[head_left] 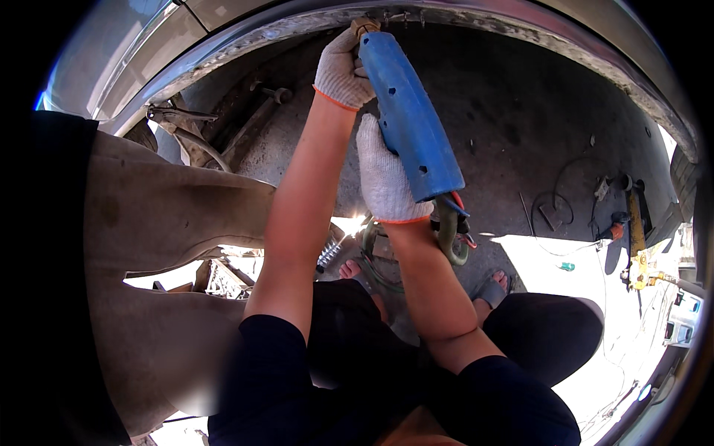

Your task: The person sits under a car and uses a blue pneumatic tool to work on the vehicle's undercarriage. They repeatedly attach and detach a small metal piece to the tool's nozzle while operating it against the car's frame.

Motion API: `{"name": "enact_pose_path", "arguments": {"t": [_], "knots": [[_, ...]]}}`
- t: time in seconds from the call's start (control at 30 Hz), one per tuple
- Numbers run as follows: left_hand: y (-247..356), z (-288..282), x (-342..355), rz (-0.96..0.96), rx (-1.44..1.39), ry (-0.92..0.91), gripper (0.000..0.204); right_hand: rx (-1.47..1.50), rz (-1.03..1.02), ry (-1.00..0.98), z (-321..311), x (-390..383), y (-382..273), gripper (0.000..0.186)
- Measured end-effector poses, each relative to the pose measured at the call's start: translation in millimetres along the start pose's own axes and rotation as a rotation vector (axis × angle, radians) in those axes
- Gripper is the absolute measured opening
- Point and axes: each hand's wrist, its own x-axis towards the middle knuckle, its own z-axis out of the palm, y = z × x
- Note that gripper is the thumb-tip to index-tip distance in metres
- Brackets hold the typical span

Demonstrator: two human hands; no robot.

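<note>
My left hand (343, 70), in a white knitted glove with an orange cuff, is closed around the upper end of a long blue tool (409, 104). Its brownish metal tip (364, 27) reaches the rough lower edge of a car body (268, 26); whether they touch, I cannot tell. Lower down, my right hand (389, 171), gloved alike, grips the tool's body, with its fingers partly hidden behind it. A thick green hose (450, 241) and red and blue lines hang from the tool's bottom end.
Another person's khaki-clad legs (163, 208) are close on my left. Metal parts (193, 134) lie under the car edge. A coiled spring (329, 253) is near my feet. A yellow floor jack (638, 264), cables and small tools lie on the concrete floor (506, 163) at right.
</note>
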Motion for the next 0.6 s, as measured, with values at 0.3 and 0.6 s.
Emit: {"name": "enact_pose_path", "arguments": {"t": [0.3, 0.6], "knots": [[-4.4, 9.3, 6.1, 0.147, -0.115, 0.28, 0.026, 0.033, -0.06, 0.062, 4.1, -0.2, 17.3, 0.015], [-9.3, 24.9, 0.4, 0.205, 0.043, 0.314, 0.028, 0.055, -0.081, 0.07, 5.4, 0.4, 22.3, 0.014]]}}
